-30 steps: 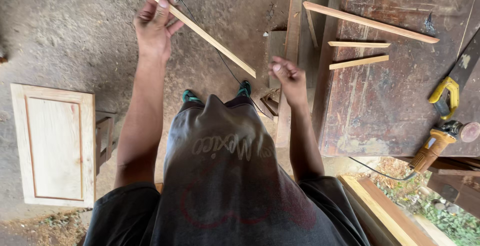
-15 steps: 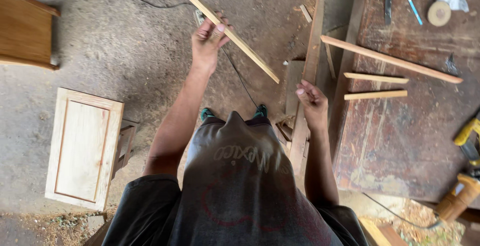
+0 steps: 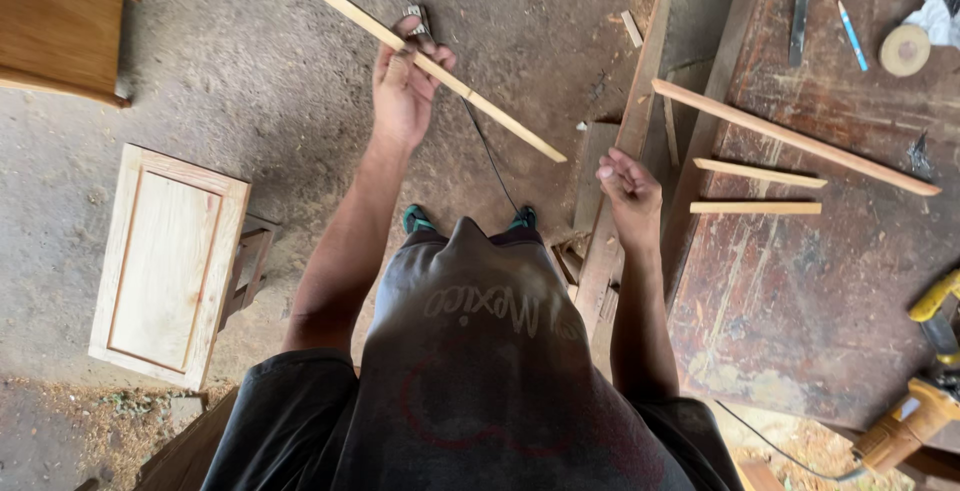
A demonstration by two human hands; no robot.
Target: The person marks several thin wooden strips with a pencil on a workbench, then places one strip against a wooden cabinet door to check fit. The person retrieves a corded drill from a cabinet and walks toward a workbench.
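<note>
The left hand (image 3: 402,91) is clamped around a long, thin, pale wooden strip (image 3: 410,51), holding it aslant above the concrete floor (image 3: 250,101). The right hand (image 3: 630,191) hangs loosely curled and empty beside the left edge of the worn reddish-brown wooden workbench (image 3: 780,301).

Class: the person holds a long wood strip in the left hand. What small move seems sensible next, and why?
Probably bring the right hand to the strip's free end: the left hand alone grips the long wood strip mid-length, and the right, loosely curled, holds nothing close beside that end.
</note>
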